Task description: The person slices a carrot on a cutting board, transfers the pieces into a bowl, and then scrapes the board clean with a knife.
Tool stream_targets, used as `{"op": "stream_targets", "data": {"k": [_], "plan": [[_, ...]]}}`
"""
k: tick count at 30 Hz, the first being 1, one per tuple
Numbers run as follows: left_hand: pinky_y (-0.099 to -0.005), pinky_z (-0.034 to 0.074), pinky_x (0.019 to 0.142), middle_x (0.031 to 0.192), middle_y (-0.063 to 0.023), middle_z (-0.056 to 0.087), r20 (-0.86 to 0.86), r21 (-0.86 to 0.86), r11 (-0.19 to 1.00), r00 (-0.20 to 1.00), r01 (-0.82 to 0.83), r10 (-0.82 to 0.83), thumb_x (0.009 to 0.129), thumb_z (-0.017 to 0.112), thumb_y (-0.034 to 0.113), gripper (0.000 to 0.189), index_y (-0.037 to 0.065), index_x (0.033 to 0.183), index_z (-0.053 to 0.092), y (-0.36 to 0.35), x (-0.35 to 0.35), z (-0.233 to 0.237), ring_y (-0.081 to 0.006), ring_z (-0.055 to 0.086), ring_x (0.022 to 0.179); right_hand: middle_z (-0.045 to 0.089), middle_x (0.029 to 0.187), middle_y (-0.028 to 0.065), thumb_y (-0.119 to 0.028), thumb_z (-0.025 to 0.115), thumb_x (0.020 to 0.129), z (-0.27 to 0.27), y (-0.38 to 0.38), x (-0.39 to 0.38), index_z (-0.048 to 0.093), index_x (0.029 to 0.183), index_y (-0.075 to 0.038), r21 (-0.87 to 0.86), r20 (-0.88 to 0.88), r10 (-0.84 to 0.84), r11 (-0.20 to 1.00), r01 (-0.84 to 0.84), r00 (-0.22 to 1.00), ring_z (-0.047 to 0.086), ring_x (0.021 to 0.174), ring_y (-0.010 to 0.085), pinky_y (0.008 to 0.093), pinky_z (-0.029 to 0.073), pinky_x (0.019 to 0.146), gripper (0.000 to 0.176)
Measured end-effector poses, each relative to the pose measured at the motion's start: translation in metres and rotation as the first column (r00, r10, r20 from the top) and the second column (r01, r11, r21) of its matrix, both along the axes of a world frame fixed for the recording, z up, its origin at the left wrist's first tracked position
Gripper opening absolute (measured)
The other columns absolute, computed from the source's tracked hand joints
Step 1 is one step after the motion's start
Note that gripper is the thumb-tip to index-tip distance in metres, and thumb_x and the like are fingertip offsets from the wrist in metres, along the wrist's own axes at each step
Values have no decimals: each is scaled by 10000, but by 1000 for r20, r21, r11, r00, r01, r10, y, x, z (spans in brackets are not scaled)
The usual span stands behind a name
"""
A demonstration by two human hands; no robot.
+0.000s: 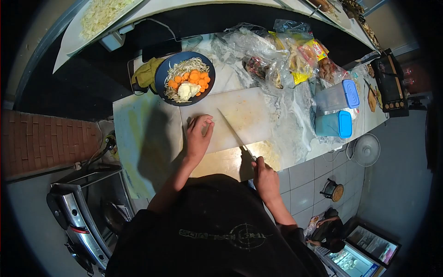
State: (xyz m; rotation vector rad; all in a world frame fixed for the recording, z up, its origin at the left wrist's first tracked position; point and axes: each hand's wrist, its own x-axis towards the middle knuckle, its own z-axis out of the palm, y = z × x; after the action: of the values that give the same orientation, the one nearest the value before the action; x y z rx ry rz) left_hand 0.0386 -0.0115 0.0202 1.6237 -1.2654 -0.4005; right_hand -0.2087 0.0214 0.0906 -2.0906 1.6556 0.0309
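A knife (234,133) is in my right hand (266,179), gripped by its handle at the counter's front edge. Its blade points up and to the left over a white cutting board (249,108). My left hand (199,137) is above the board's left part, fingers curled; whether they hold anything small cannot be made out. Behind it a dark round plate (162,76) bears bean sprouts (199,64), sliced carrots (195,75) and a pale yellow lump (188,91). A green cloth (146,75) lies against the plate's left side.
Plastic bags (295,55) with food crowd the counter's back right. Two lidded containers (333,124) stand at the right. A stove (78,226) is at the lower left, a fan (367,150) at the right. Another person (331,229) is at the lower right, by a lit display case.
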Motion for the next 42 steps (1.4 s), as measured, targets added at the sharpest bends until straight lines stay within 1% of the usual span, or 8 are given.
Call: {"op": "stream_targets", "data": {"k": [5,8,12,19,26,35,37,42], "plan": [[-350,488,771,900,-50,681,148,-72,985,975,-155,164,829,709,-27,228,57,1034,654,-13,46,26,-227,594,805,664,726,212,-264,497,1037,-9,-17,-9,494,997,-58,-147,16,-3,989,6,1000,661,647,432,522,520,554,209],[-339,499,747,900,-55,681,152,-225,958,964,-180,217,850,700,-26,202,35,1035,647,-32,90,27,-209,604,784,599,625,250,-238,520,1036,-9,-26,-14,555,1006,4,-61,300,-139,985,164,944,621,628,467,500,477,537,246],[-305,509,720,903,-68,691,79,-197,970,983,-145,163,885,688,-12,140,10,1018,646,-48,117,23,-177,635,773,549,604,252,-259,504,1051,4,-25,-14,592,1012,25,99,431,-263,965,245,863,579,569,450,458,413,519,299],[-310,517,713,889,-85,690,114,-144,985,987,-99,116,877,698,0,133,10,1004,658,-44,126,8,-184,635,729,547,615,243,-261,505,1051,-8,-10,-19,592,988,15,140,463,-271,962,233,844,584,574,423,447,416,530,296],[-411,446,936,1026,-118,629,224,-93,995,974,-23,44,880,687,101,141,36,1004,669,-66,142,39,-324,588,1026,527,583,229,-261,506,1051,-11,-7,-21,592,979,13,140,483,-272,962,233,832,552,519,398,427,396,501,296],[-425,441,950,1059,-113,611,367,30,997,927,74,-80,840,694,72,206,79,1044,660,-127,158,22,-336,568,1051,517,546,191,-268,507,1052,-5,-10,-11,604,987,4,153,471,-269,963,223,840,533,463,311,400,385,482,296],[-430,443,948,1060,-111,609,391,42,997,918,59,-71,840,694,73,205,82,1042,659,-132,157,21,-337,566,1056,531,571,120,-287,498,1061,-3,-9,-9,607,979,17,194,455,-297,953,232,839,509,502,190,352,387,499,333],[-440,454,913,1011,-103,629,450,111,993,889,38,-84,835,693,71,149,64,974,639,-137,158,21,-341,581,1023,538,574,110,-298,502,1060,-6,-5,-8,612,979,10,215,431,-306,949,232,849,508,505,178,349,388,499,337]]}}
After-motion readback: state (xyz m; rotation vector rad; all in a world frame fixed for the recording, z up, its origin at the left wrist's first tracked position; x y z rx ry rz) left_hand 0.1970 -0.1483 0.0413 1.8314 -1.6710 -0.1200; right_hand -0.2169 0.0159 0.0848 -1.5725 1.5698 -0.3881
